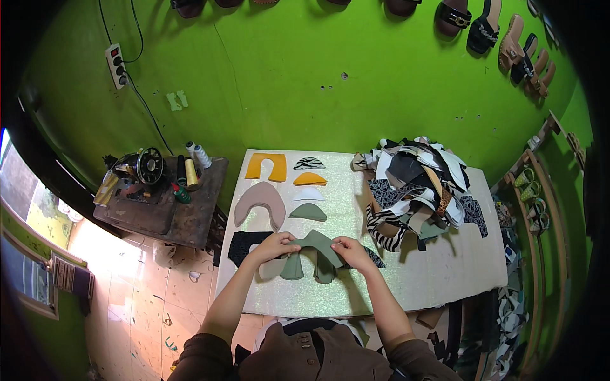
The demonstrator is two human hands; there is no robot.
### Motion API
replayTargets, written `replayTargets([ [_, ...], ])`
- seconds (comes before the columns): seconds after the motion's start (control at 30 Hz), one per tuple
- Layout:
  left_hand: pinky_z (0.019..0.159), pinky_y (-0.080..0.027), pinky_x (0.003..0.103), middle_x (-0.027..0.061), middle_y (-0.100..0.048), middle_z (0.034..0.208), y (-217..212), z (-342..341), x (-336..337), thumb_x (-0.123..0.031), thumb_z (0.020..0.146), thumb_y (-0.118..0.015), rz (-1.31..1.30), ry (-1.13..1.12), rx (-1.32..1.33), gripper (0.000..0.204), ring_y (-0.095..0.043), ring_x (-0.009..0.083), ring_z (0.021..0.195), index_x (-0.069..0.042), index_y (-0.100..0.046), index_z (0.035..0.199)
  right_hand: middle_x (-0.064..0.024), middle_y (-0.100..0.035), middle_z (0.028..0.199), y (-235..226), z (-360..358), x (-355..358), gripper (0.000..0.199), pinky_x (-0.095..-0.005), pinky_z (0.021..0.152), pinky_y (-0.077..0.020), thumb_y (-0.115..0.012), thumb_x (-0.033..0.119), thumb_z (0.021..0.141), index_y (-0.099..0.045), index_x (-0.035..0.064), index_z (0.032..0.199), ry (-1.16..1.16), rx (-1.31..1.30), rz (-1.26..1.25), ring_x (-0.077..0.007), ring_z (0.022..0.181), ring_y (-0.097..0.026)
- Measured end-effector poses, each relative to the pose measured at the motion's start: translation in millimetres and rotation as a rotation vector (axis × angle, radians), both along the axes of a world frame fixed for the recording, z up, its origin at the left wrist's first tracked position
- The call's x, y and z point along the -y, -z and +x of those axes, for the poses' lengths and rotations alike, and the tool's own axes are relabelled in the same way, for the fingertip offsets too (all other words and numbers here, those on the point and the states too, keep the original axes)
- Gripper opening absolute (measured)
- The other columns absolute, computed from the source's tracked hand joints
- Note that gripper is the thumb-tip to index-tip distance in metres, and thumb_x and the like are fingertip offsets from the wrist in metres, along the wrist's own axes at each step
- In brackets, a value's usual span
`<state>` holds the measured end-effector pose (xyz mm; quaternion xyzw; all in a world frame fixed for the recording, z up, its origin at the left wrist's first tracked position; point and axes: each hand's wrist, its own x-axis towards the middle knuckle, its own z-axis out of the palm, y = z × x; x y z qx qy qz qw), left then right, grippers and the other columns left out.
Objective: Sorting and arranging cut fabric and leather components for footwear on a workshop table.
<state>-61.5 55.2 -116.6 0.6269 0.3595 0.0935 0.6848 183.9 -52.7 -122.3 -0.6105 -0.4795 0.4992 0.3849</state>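
Green-walled workshop, pale desk (pixel 305 298). Left hand (pixel 274 246) and right hand (pixel 351 252) both pinching olive U-shaped cutout (pixel 316 244) just above near edge, over beige piece (pixel 272 269). Risk: layers slipping out of line; scrap pile (pixel 416 190) near, could snag.

A sewing machine (pixel 143 166) stands left; sandals (pixel 502 38) hang on the wall.
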Motion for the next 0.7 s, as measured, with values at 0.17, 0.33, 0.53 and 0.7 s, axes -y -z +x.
replayTargets([
  [0.17,0.064,-0.047,0.027,0.0062,-0.064,0.075,14,6,-1,-0.019,0.081,-0.067,0.519,-0.072,-0.205,0.021,-0.058,0.0134,0.067,-0.003,-0.063,0.093,0.0005,-0.059,0.076,26,-5,11,0.018,-0.0227,0.061,-0.0416,-0.058,0.016,0.088,-0.061,0.0011,0.099,0.105,0.014,-0.117,-0.0063,0.069,-0.051],
  [0.33,0.066,-0.048,0.031,0.0106,-0.065,0.079,13,17,-3,-0.019,0.081,-0.065,0.611,-0.074,-0.257,0.02,-0.062,0.0199,0.07,-0.004,-0.064,0.094,-0.0079,-0.06,0.078,33,-17,20,0.029,-0.0273,0.063,-0.0438,-0.058,0.017,0.086,-0.056,0.0019,0.111,0.135,0.069,-0.146,-0.0133,0.068,-0.054],
  [0.53,0.067,-0.048,0.034,0.0118,-0.066,0.082,10,27,-5,-0.021,0.081,-0.063,0.722,-0.025,-0.32,0.021,-0.063,0.0256,0.072,-0.004,-0.063,0.094,-0.0115,-0.061,0.077,36,-26,30,0.033,-0.0307,0.064,-0.0452,-0.059,0.019,0.085,-0.055,0.0009,0.112,0.117,0.243,-0.128,-0.0182,0.069,-0.058],
  [0.7,0.071,-0.048,0.036,0.0123,-0.063,0.091,22,28,-3,-0.021,0.079,-0.064,0.809,-0.153,-0.277,0.025,-0.061,0.028,0.081,-0.004,-0.062,0.097,-0.0176,-0.065,0.082,39,-37,35,0.032,-0.039,0.068,-0.048,-0.055,0.02,0.085,-0.055,0.0007,0.11,0.082,0.505,-0.04,-0.0317,0.076,-0.064],
])
